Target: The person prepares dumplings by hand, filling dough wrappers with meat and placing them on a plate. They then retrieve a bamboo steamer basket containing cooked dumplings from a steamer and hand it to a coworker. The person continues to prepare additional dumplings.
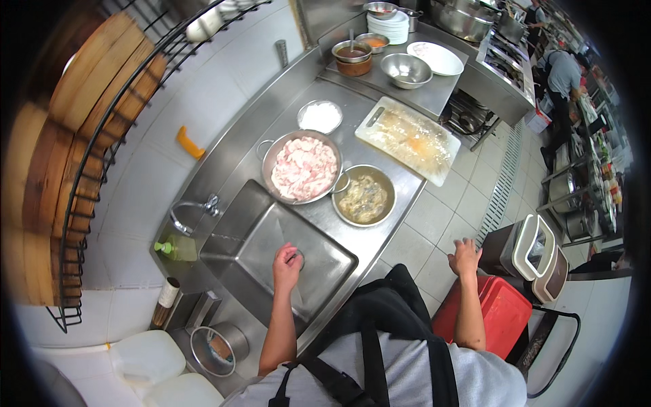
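Observation:
My left hand (286, 264) hovers over the stainless steel sink basin (264, 239), its fingers curled; whether it holds anything cannot be told. My right hand (465, 257) is held out over the tiled floor, fingers spread, holding nothing, left of a dark bin. On the steel counter a two-handled metal pan (304, 165) is full of raw pale pink meat pieces. Close beside it, a metal bowl (364, 196) has wet, yellowish-grey food in it. Behind the pan stands a bowl of white powder (320, 117). A stained white cutting board (408, 140) bears white crumbs and overhangs the counter edge.
A curved faucet (185, 216) and a green-topped bottle (176, 248) stand left of the sink. An empty steel bowl (406, 71) and stacked white plates (388, 28) sit at the back. To the right are a red bin (501, 310) and, farther off, a person (562, 76) by shelves.

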The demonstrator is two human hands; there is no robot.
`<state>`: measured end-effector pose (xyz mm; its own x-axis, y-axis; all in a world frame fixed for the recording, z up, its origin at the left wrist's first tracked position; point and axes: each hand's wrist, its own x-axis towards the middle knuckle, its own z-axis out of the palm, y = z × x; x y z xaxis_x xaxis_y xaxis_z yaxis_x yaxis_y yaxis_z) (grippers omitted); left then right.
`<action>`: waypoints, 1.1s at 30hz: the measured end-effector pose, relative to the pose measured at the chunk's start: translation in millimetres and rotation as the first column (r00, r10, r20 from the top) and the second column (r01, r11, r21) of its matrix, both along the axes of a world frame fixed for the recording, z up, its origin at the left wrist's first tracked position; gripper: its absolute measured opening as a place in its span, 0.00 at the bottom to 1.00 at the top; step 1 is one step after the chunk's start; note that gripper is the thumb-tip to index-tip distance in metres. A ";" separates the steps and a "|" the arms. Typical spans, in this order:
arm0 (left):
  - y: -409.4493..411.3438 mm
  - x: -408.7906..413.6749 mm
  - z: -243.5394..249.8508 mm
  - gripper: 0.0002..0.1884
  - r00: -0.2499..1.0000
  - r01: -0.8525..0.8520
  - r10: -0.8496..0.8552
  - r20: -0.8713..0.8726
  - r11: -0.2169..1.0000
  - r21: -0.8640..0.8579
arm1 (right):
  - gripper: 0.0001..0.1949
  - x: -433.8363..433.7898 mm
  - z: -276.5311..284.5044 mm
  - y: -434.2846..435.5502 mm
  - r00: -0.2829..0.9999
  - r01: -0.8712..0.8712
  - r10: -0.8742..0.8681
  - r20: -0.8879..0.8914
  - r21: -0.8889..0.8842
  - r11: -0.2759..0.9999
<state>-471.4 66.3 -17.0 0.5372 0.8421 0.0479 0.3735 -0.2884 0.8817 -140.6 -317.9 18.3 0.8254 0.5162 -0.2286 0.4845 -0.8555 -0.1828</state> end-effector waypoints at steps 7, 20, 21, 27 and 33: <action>27.3 87.7 9.7 0.18 0.907 -0.294 0.399 0.134 0.828 -0.477 | 0.16 33.8 -2.9 50.9 0.657 0.475 0.065 -0.751 0.479 0.738; 47.2 160.2 25.0 0.11 0.686 -0.408 0.689 0.234 0.630 -0.660 | 0.09 54.0 -12.0 213.4 0.328 0.452 0.384 -0.863 0.500 0.739; 45.7 159.1 25.5 0.11 0.683 -0.387 0.687 0.247 0.628 -0.675 | 0.10 58.9 -14.2 215.4 0.337 0.457 0.380 -0.861 0.503 0.734; 55.6 139.6 24.4 0.07 0.658 -0.383 0.694 0.291 0.642 -0.664 | 0.12 115.4 -10.4 235.7 0.560 0.208 0.386 -0.733 0.575 0.791; 42.6 144.6 24.1 0.09 0.624 -0.331 0.698 0.353 0.644 -0.689 | 0.15 156.7 37.8 316.3 0.869 -0.007 0.366 -0.332 0.733 0.681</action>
<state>-326.7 108.9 7.1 0.0219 0.9325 -0.3605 -0.2959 0.3505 0.8886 16.1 -1.6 56.1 0.6010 0.7986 -0.0315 0.3368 -0.2888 -0.8962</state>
